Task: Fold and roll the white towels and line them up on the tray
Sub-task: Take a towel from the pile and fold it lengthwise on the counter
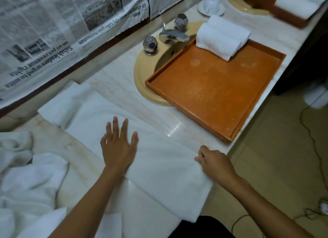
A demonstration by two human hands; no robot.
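The left hand (pixel 119 149) lies flat with fingers spread and straight on a long folded white towel (pixel 159 158), which stretches across the pale marble surface (pixel 124 81) from far left to near right. The right hand (pixel 215 164) has its fingers curled, pinching the towel's right edge near the surface's front edge. To the far right, an orange-brown rectangular wooden tray (pixel 213 92) sits partly over a beige oval sink (pixel 142 73). Two rolled white towels (pixel 221 37) lie side by side, touching, at the tray's far corner. A heap of loose white towels (pixel 32 175) lies at the near left. A chrome faucet (pixel 173 35) stands behind the sink, and newspaper sheets (pixel 53 25) cover the wall beyond.
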